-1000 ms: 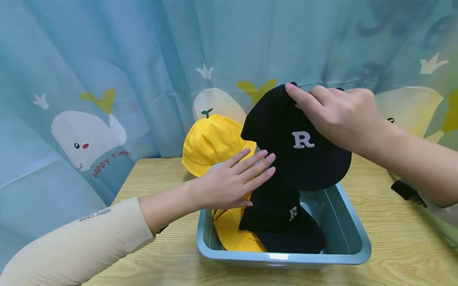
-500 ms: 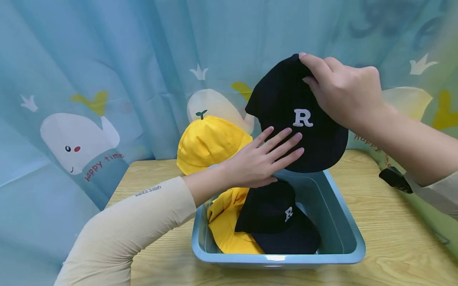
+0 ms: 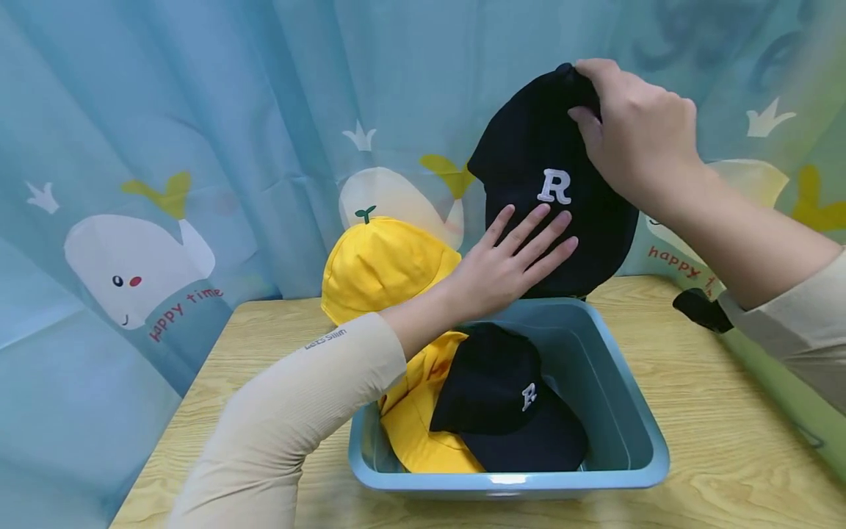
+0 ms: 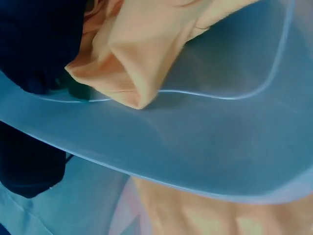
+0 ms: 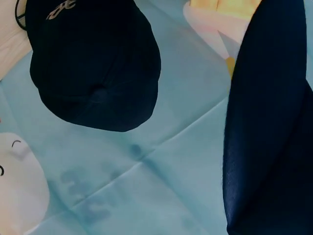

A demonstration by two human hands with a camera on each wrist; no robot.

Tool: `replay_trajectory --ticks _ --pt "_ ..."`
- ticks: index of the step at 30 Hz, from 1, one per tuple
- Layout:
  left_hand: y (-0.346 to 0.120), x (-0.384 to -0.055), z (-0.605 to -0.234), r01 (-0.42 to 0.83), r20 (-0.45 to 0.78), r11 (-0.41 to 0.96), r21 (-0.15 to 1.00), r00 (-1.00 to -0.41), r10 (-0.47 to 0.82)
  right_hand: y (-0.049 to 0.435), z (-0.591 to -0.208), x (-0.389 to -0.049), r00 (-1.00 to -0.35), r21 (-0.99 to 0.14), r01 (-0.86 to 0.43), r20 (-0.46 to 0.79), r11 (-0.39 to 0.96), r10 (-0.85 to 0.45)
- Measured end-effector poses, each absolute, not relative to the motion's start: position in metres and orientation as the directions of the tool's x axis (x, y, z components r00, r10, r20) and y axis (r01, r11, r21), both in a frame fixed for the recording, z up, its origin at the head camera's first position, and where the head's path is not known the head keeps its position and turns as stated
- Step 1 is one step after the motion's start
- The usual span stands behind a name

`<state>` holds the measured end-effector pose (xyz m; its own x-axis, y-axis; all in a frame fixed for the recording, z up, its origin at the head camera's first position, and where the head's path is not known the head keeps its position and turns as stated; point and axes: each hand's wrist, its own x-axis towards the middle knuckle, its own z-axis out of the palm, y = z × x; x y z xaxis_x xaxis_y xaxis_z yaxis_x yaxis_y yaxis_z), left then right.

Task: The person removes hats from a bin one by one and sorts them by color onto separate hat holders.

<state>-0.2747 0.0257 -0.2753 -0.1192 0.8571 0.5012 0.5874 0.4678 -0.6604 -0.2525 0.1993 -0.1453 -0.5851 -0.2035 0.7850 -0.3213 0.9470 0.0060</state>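
In the head view my right hand (image 3: 644, 132) pinches the top of a black baseball cap (image 3: 529, 139) with a white letter R, holding it up behind the basin. My left hand (image 3: 505, 268) is spread flat with straight fingers over the lower front of that cap. Below, a second black R cap (image 3: 489, 382) lies on a yellow hat (image 3: 423, 433) inside the blue basin (image 3: 641, 411). The right wrist view has the held cap (image 5: 269, 122) along its right side. Another black cap (image 5: 102, 68) with lettering shows there at the upper left; the held cap hides it in the head view.
A yellow bucket hat (image 3: 380, 264) with a green sprout stands behind the basin, to the left. The wooden table (image 3: 714, 411) runs back to a blue curtain (image 3: 264, 110) printed with whales. Outside the basin rim, the left wrist view shows black fabric (image 4: 29, 161).
My right hand has raised the black cap up and away from the basin. The left hand has followed, moving up and right with it. The caps in the basin stay put.
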Motion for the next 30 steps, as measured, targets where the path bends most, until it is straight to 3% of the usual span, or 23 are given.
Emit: replay_trajectory --ticks 5,10,14,19,23,26,30 --pt "0.032 -0.278 -0.268 0.590 0.548 0.491 -0.641 -0.095 0.831 0.203 -0.141 -0.262 -0.651 -0.107 -0.266 0.753 0.958 -0.097" --pt "0.035 -0.279 -0.260 0.642 0.587 0.474 -0.603 -0.046 0.808 0.215 -0.140 -0.267 -0.659 -0.212 -0.249 0.752 0.945 -0.005" --pt "0.033 -0.280 -0.253 0.708 0.628 0.468 -0.528 -0.046 0.777 0.227 -0.141 -0.269 -0.756 -0.382 -0.264 0.652 0.886 0.056" --pt "0.027 -0.286 -0.241 0.790 0.663 0.507 -0.344 -0.179 0.727 0.241 -0.152 -0.272 -0.864 -0.493 -0.295 0.503 0.819 -0.008" --pt "0.027 -0.292 -0.233 0.826 0.679 0.531 -0.189 -0.280 0.678 0.255 -0.171 -0.277 -0.848 -0.472 -0.423 0.507 0.773 -0.154" --pt "0.029 -0.294 -0.232 0.829 0.677 0.538 -0.153 -0.309 0.668 0.267 -0.187 -0.283 -0.829 -0.464 -0.492 0.508 0.737 -0.234" --pt "0.030 -0.297 -0.233 0.829 0.679 0.548 -0.116 -0.337 0.653 0.276 -0.204 -0.293 -0.847 -0.545 -0.488 0.484 0.682 -0.220"
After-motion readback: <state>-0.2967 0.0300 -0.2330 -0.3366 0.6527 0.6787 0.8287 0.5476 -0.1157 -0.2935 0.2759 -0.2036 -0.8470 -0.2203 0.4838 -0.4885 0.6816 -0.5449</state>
